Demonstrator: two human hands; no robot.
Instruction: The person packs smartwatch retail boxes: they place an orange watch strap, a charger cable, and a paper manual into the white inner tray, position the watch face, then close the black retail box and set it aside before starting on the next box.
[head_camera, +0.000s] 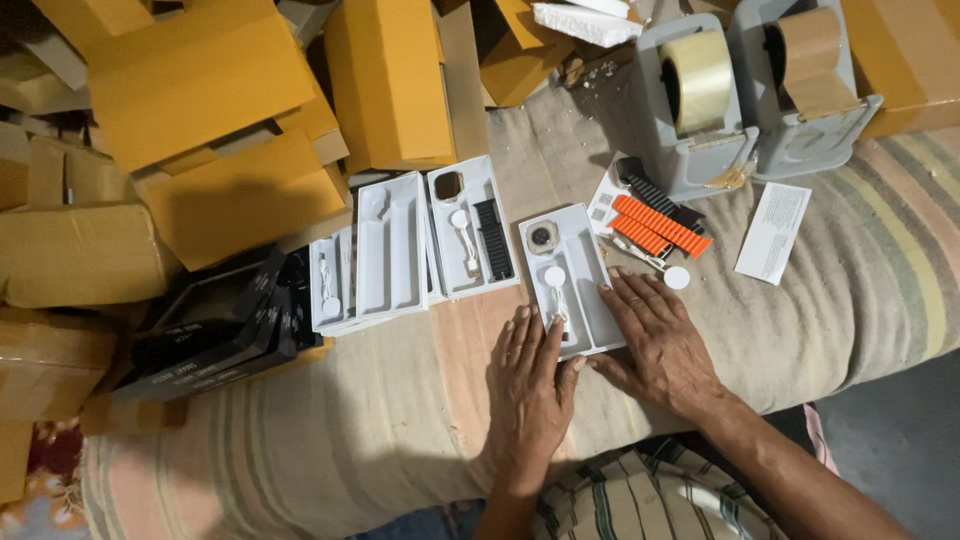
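We are pressing our left hand (530, 385) and right hand (660, 345), both flat and gripping nothing, on the white watch tray (572, 285), seemingly seating its charger cable (556, 290). Fitting the orange strap (660, 225), lying just beyond, is probably calling for a careful pick.

Soft, even light falls from above, bright on the white plastic trays (570, 275) and warm on the yellow cardboard boxes (200, 80). Shadows are faint and short beneath both hands. The clear tape roll (697, 78) carries a mild sheen. Focus is sharp centrally; corners darken and soften slightly.
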